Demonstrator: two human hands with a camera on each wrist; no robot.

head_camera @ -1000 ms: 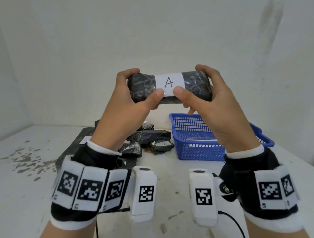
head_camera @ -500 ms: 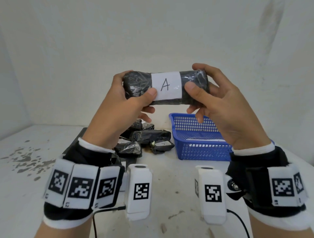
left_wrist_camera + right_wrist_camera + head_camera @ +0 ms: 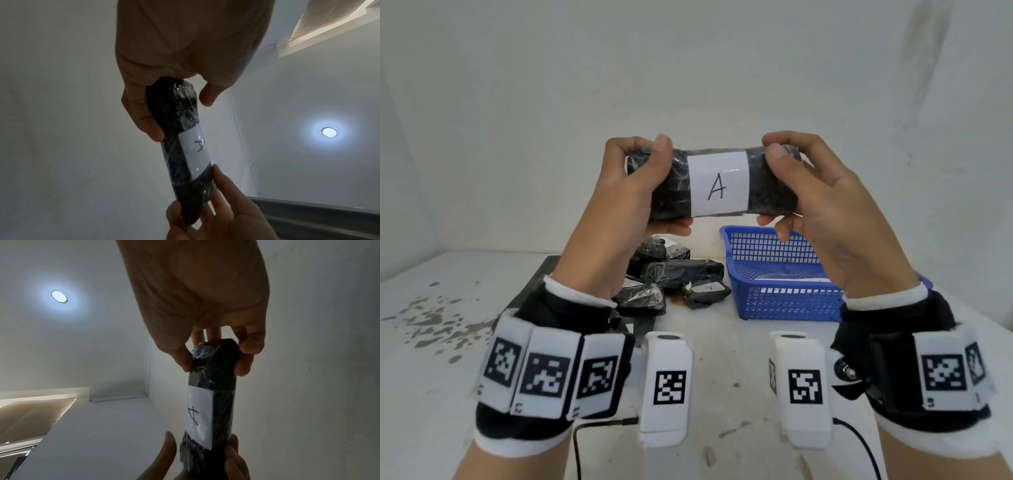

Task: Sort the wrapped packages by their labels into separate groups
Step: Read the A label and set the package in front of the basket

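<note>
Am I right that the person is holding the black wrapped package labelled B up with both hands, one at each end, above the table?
Not quite: the white label reads A, not B, as the head view shows plainly. The rest holds: the left hand and the right hand each grip one end of the black wrapped package, raised above the table.

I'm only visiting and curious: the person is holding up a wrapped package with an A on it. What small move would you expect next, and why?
Probably lowering the package toward the table. Both the left hand and the right hand grip its ends in the air, and its label plainly reads A. Whether A belongs in the blue basket I cannot tell.
</note>
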